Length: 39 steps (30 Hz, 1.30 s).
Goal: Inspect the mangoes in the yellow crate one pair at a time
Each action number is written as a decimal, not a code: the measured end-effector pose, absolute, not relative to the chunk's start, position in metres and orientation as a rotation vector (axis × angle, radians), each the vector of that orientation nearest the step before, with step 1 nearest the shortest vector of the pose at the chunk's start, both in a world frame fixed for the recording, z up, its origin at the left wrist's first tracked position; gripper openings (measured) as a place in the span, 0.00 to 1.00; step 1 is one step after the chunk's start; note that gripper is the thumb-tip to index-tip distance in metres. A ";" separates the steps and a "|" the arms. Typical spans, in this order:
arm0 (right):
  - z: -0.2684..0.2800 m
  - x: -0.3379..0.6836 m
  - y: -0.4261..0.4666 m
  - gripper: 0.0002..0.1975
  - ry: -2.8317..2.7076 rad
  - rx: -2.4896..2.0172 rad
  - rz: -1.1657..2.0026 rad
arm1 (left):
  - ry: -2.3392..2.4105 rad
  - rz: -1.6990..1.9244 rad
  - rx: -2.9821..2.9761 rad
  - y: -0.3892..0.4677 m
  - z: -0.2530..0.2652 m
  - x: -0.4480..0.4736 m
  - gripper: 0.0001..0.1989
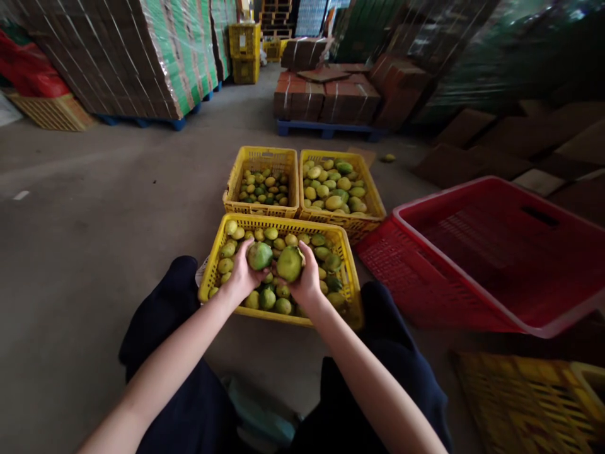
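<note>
Between my knees stands a yellow crate holding many green and yellow citrus fruits that look like lemons. Above its middle, my left hand is closed around a large green lemon. My right hand grips a yellow-green lemon close beside it, the two fruits a small gap apart. Parts of the fingers are hidden under the fruits. Just beyond, a second yellow crate has smaller lemons low inside, and a third yellow crate is filled higher with larger ones.
A big red crate leans tilted at my right, above a yellow slatted crate. Bundled cardboard sits on a blue pallet ahead. One loose lemon lies on the floor. Wrapped stacks rise at the back left.
</note>
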State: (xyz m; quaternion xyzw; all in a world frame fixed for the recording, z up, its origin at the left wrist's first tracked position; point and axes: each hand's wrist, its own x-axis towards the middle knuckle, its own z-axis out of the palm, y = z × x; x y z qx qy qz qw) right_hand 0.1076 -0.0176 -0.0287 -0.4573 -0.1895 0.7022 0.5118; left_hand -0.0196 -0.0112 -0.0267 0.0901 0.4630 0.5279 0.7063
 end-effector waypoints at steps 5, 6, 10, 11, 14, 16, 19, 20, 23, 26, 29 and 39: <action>-0.017 0.118 -0.005 0.08 -0.259 -1.080 1.767 | 0.953 1.107 0.134 -0.001 -0.034 -0.012 0.19; -0.018 0.119 -0.005 0.08 -0.227 -1.104 1.758 | 0.944 1.110 0.130 -0.001 -0.034 -0.010 0.19; -0.025 0.119 -0.005 0.11 -0.084 -1.258 1.721 | 0.889 1.184 0.092 -0.001 -0.028 -0.004 0.13; -0.026 0.119 -0.005 0.12 -0.062 -1.271 1.731 | 0.874 1.200 0.067 -0.001 -0.024 -0.004 0.13; -0.025 0.121 -0.007 0.12 -0.050 -1.224 1.770 | 0.841 1.201 -0.039 -0.001 -0.015 -0.008 0.16; -0.022 0.122 -0.008 0.09 -0.062 -1.213 1.764 | 0.838 1.174 -0.086 -0.001 -0.011 -0.012 0.19; -0.021 0.121 -0.006 0.07 -0.064 -1.211 1.754 | 0.856 1.150 -0.058 -0.002 -0.014 -0.018 0.18; -0.022 0.121 -0.005 0.09 -0.054 -1.184 1.764 | 0.871 1.147 -0.034 -0.002 -0.016 -0.020 0.18; -0.024 0.119 -0.004 0.13 0.003 -1.099 1.774 | 0.911 1.177 0.036 -0.003 -0.022 -0.026 0.15; -0.021 0.117 -0.005 0.12 0.031 -1.097 1.741 | 0.939 1.254 0.095 -0.004 -0.025 -0.031 0.15; -0.015 0.116 -0.008 0.04 -0.036 -1.069 1.749 | 0.994 1.272 0.090 -0.007 -0.024 -0.035 0.13; -0.044 0.113 -0.004 0.15 -0.101 -1.123 1.856 | 0.994 1.204 -0.042 -0.008 -0.028 -0.040 0.11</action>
